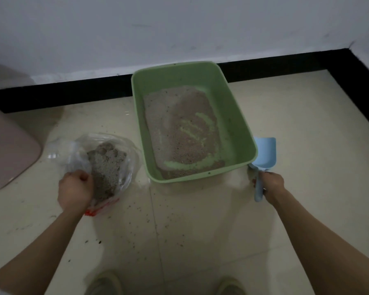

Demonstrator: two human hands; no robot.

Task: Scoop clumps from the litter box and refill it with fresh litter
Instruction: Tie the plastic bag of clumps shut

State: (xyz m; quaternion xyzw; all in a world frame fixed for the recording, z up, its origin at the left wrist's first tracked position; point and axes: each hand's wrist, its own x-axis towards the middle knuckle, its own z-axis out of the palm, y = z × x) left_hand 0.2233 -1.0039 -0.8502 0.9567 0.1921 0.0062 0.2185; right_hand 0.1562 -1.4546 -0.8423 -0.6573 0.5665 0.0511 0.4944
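Note:
A green litter box (241, 133) stands on the tiled floor against the wall, with a thin layer of brownish litter (179, 128) and bare green streaks near its front. To its left lies a clear plastic bag (124, 145) holding grey litter clumps (107, 167). My left hand (75, 189) grips the bag's near edge. My right hand (272, 185) holds the handle of a light blue scoop (264, 154), whose empty blade rests just right of the box's front right corner.
A pinkish bin or lid (9, 150) sits at the far left. Litter crumbs (136, 209) are scattered over the floor in front of the bag. A black skirting (73, 90) runs along the wall. My shoes (107, 284) show at the bottom edge.

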